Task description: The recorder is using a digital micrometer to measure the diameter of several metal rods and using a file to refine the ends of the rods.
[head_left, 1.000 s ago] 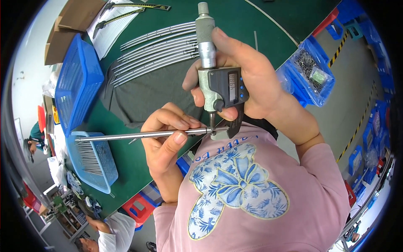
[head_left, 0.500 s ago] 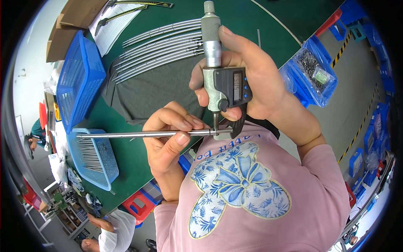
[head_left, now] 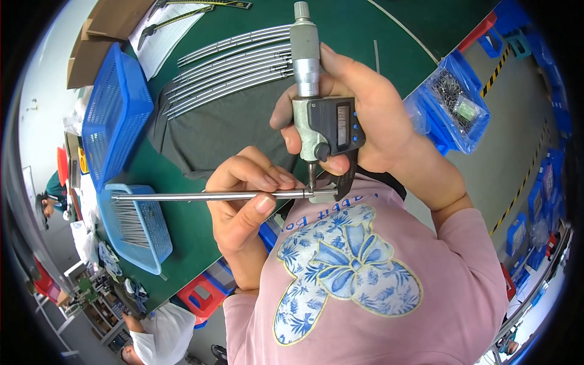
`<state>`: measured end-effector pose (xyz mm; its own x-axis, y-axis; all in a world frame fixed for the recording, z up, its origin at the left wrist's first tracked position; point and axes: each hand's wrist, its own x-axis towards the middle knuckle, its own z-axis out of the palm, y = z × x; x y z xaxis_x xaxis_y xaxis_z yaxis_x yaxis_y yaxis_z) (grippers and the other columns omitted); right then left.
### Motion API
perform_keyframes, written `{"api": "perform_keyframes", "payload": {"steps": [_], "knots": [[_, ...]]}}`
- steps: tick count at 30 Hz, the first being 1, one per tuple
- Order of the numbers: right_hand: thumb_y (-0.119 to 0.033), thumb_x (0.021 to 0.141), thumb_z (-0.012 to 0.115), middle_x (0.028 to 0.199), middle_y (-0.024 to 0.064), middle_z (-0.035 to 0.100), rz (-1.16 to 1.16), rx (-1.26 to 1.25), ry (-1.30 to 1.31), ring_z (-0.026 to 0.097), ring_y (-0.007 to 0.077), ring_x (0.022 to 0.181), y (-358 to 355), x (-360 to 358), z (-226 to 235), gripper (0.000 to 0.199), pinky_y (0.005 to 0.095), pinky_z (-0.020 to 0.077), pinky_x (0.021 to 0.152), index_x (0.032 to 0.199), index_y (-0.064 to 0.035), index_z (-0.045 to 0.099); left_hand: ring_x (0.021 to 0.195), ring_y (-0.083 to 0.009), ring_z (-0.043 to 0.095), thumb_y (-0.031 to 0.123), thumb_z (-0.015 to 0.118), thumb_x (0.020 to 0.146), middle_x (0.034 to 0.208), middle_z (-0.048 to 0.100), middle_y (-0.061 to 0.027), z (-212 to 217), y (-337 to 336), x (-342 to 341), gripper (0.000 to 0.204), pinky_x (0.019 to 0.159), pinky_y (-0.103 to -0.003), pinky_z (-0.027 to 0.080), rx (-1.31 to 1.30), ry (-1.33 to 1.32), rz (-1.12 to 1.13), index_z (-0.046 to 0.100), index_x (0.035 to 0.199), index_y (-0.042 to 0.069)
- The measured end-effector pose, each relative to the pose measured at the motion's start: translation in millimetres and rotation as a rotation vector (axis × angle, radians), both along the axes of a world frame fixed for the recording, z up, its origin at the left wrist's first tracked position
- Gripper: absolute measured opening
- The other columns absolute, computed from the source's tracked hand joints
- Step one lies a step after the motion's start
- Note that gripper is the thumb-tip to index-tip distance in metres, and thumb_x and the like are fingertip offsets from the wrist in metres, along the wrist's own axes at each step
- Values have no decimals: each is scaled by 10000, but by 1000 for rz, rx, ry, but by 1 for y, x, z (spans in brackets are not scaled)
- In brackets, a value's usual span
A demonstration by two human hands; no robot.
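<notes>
My right hand [head_left: 380, 115] is wrapped round a digital micrometer [head_left: 312, 125], its thimble pointing away from me and its small screen facing up. Between the fingertips and thumb of my left hand [head_left: 246, 198] is a thin metal rod [head_left: 176, 196], held level and reaching far out to the left. The rod's right end lies in the micrometer's jaw, at the tip of the spindle. Several similar rods [head_left: 231, 73] lie side by side on a dark grey cloth [head_left: 201, 143] beyond my hands.
At left, a light-blue basket [head_left: 161, 240] holds many thin rods, beside a darker blue basket [head_left: 115, 115]. Calipers [head_left: 176, 23] lie on paper at the back. On the right, a blue bin [head_left: 477, 125] holds small metal parts. A person in white [head_left: 164, 334] is at lower left.
Both hands, the micrometer and the rod stay almost in place, with only a tiny shift. The person in white at lower left has moved slightly.
</notes>
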<state>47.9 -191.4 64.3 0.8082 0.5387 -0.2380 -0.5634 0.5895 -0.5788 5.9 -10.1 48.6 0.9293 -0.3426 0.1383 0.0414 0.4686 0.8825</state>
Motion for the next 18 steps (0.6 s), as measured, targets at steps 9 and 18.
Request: {"api": "perform_keyframes", "payload": {"steps": [9, 18], "knots": [[-554, 854, 237, 653, 152, 581, -23, -52, -59, 491, 120, 375, -3, -1, 3, 709, 189, 382, 307, 850, 77, 561, 727, -234, 574, 51, 593, 696, 758, 496, -142, 1, -3, -1, 151, 706, -367, 502, -14, 20, 15, 519, 789, -42], [-202, 686, 690, 668, 23, 579, -76, -622, -609, 466, 42, 479, -18, 9, 4, 255, 176, 351, 408, 830, -8, 608, 651, -214, 575, 0, 512, 597, 694, 516, -140, -2, 6, 12, 161, 602, -280, 475, -44, 32, 29, 519, 744, -64]]}}
